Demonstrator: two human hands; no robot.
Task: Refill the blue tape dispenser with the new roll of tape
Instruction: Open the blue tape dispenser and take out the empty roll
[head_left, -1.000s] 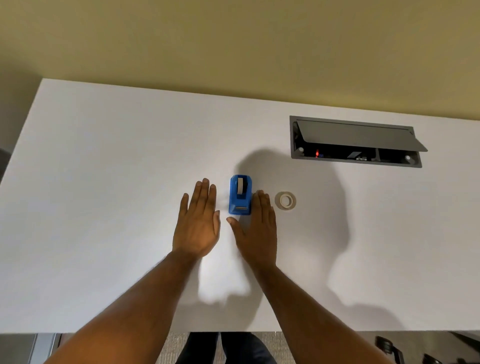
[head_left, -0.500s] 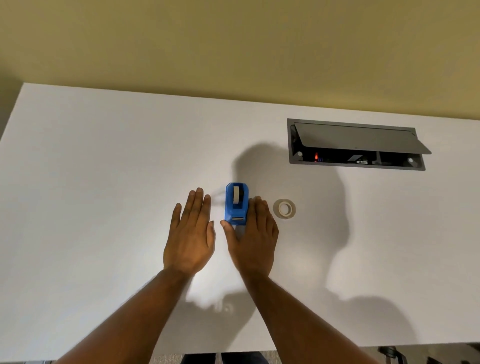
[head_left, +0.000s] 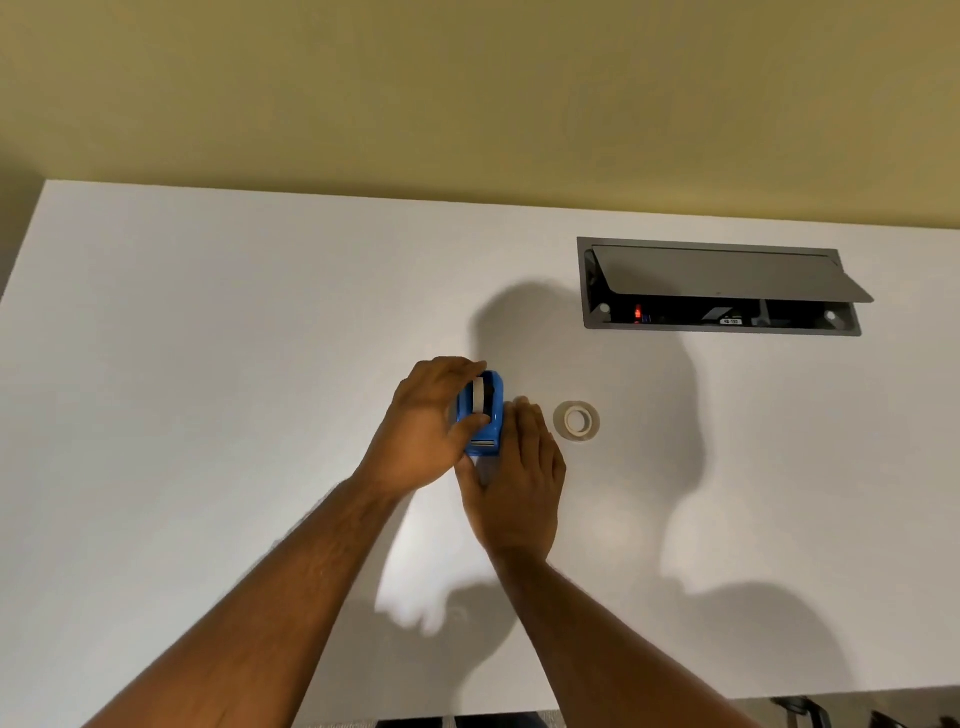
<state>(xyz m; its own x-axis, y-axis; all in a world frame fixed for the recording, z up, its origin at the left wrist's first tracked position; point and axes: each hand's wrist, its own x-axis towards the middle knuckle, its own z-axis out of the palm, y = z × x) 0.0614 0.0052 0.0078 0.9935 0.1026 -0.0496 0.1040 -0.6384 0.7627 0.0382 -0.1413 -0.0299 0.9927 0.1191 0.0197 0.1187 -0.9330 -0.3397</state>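
- My left hand (head_left: 421, 431) curls over the blue tape dispenser (head_left: 491, 415), fingers on its roll
- My right hand (head_left: 519, 478) lies flat, fingers extended, against its 3 o'clock side
- New roll of tape (head_left: 576, 421) lies at 3 o'clock, apart

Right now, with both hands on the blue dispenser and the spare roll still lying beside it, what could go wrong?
1. The left hand pinches the old roll in the blue dispenser; pulled at an angle, it may jam or lift the body.
2. The right hand only braces the side, so the dispenser could skid on the smooth white table.
3. The new roll lies near the right hand's fingers and could get knocked away.
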